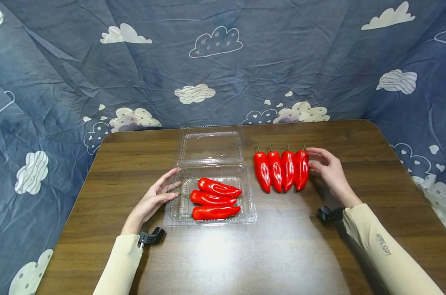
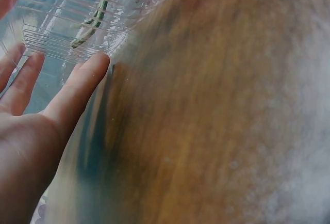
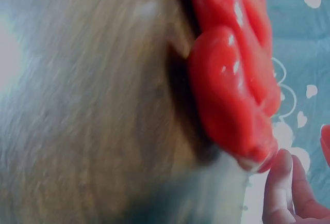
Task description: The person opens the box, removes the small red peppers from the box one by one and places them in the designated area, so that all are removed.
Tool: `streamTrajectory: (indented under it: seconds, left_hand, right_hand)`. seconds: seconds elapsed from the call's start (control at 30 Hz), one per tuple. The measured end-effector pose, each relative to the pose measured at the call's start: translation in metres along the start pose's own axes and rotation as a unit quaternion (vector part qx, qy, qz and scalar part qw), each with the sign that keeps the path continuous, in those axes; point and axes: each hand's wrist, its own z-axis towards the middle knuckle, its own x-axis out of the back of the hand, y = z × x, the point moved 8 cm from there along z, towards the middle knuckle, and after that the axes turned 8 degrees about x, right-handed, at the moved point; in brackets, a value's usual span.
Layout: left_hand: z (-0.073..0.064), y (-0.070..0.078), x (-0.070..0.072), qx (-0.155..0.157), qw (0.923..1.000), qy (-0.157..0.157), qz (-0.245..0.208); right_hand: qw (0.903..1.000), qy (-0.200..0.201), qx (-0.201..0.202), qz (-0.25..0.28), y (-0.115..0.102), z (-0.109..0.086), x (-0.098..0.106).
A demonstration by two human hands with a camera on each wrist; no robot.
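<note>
A clear plastic clamshell box lies with its lid tipped back, and three red peppers rest in its base, stems to the left. Against its left wall my left hand rests with extended fingers; in the left wrist view the fingertips touch the ribbed plastic near a green stem. On the table right of the box, several red peppers lie side by side, stems away from me. My right hand is at the rightmost pepper, its loosely bent fingers at the pepper's side without gripping it.
The brown wooden table reflects a bright light near its front. Behind and beside it hangs a blue cloth with white clouds. The raised clear lid lies toward the table's back edge.
</note>
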Motion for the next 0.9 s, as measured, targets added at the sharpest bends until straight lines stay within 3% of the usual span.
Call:
streamTrajectory:
  seconds: [0.2, 0.6, 0.9]
  left_hand:
    - [0.0, 0.0, 0.001, 0.003, 1.0, 0.003, -0.004]
    - [0.0, 0.0, 0.0, 0.001, 1.0, 0.003, 0.001]
    - [-0.001, 0.001, 0.0, 0.001, 1.0, 0.002, 0.0]
  right_hand:
    - [0.9997, -0.016, 0.009, 0.016, -0.012, 0.002, -0.013]
    - [0.9936, -0.083, 0.027, 0.072, -0.034, 0.002, -0.052]
    - [0.9879, -0.132, 0.042, 0.07, -0.046, 0.002, -0.077]
